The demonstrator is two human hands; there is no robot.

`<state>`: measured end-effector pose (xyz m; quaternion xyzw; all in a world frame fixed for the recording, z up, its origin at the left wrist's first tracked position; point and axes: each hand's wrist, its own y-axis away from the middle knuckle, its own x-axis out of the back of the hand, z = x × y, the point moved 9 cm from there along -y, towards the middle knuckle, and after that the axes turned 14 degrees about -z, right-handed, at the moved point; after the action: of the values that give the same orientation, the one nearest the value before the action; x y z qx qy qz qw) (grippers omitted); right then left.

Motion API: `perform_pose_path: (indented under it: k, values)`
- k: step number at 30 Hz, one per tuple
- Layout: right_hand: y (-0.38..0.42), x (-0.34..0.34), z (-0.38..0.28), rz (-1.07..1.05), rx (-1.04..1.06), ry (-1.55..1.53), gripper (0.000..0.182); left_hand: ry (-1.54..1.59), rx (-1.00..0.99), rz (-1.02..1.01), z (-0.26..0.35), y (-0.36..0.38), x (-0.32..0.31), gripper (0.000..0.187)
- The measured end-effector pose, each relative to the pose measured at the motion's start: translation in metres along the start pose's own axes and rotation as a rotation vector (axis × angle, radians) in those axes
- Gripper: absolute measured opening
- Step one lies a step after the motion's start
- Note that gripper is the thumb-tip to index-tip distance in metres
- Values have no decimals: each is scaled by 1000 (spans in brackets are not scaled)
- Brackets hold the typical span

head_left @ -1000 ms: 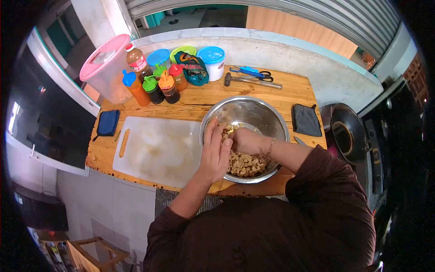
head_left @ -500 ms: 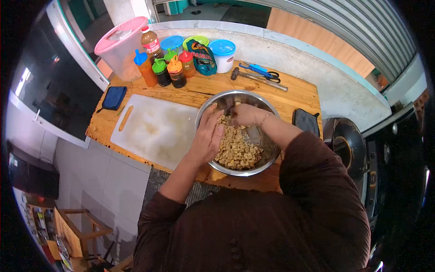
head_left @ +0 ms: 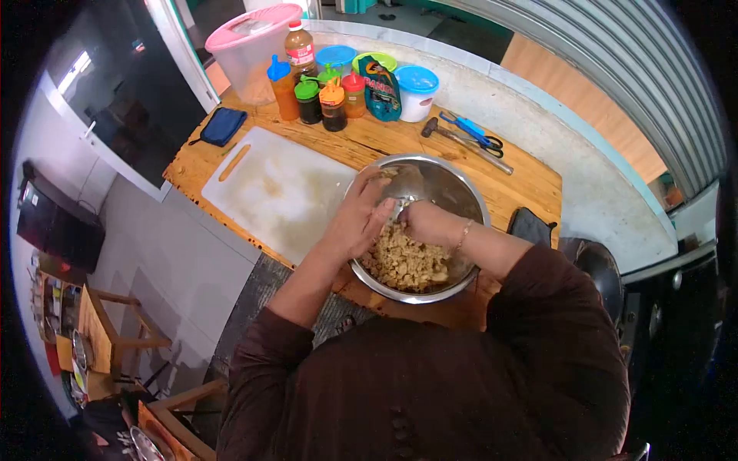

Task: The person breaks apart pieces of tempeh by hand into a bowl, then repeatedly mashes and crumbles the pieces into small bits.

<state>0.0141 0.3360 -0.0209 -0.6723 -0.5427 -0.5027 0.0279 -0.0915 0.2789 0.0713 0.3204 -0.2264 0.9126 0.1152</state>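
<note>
A steel mixing bowl (head_left: 480,201) stands on the wooden table, with a crumbly, light-brown chopped food (head_left: 407,261) inside. Over its left rim reaches my left hand (head_left: 363,211), its thumb and fingers curved around a clear, shiny piece that looks like thin plastic (head_left: 409,184). My right hand (head_left: 430,224), a thin bracelet at its wrist, is down in the bowl just above the food. Its fingers are closed and partly hidden beside the plastic, so what they hold cannot be made out.
A white cutting board (head_left: 277,184) lies left of the bowl. Behind stand sauce bottles (head_left: 332,104), a blue-lidded tub (head_left: 417,92) and a pink-lidded container (head_left: 246,58). A hammer (head_left: 469,142) and scissors (head_left: 484,138) lie behind the bowl; a dark pouch (head_left: 530,227) is right.
The camera view has shifted, so the table appears farther right. My right hand has moved lower over the food, and the clear piece now stands up between my hands.
</note>
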Motion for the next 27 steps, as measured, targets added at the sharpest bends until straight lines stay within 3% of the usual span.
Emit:
perform_pose_path:
  k: [2,3,9,12,16,18,21,24,25,27]
  values:
    - [17,14,-3,-13,-21,-109,25,-42,30,-8,1,1,-3,47]
    - [22,22,-10,68,84,-45,26,-41,58,-14,0,0,-4,47]
    - [26,18,6,24,100,-53,24,-107,151,-44,-4,-2,-13,39]
    - [29,29,9,108,263,122,28,-170,133,-42,1,-1,-15,30]
    - [18,9,36,-221,18,167,41,-168,118,13,12,10,-18,20]
    - [61,6,-8,-488,-90,53,60,-159,143,1,12,14,-18,13]
    - [68,-17,-11,-265,-81,341,73,-188,139,9,15,15,-15,5]
    - [46,-51,3,-384,-186,399,81,-242,67,81,25,15,-12,4]
    - [46,-51,-3,-373,-164,305,55,-274,54,69,28,14,-12,4]
    - [35,-48,-1,-381,-138,264,41,-291,51,40,29,14,-12,2]
